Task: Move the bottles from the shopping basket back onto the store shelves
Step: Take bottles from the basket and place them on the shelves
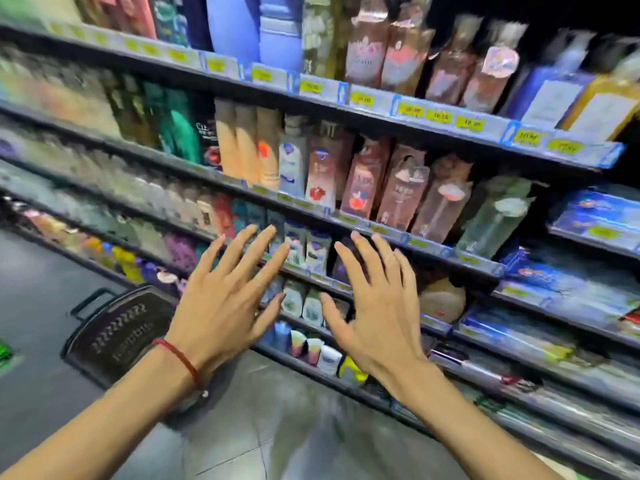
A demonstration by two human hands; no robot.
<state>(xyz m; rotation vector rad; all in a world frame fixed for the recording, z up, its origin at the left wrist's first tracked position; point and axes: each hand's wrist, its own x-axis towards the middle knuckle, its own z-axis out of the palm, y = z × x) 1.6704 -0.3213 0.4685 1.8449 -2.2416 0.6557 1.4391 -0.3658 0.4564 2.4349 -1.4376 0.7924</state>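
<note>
Red thread bracelet — left wrist

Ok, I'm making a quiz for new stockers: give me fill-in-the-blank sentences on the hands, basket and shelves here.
The left hand and the right hand are both ___, holding nothing.
The red string bracelet is worn by the ___ hand.
The shopping basket stands on the ___.
The price tags on the shelf edges are ___.
Missing words: open; left; floor; yellow.

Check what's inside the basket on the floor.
Cannot tell. Only the basket's dark slotted wall with raised lettering shows, and its opening is out of sight. The left hand covers its right end. No bottle is visible in it.
</note>
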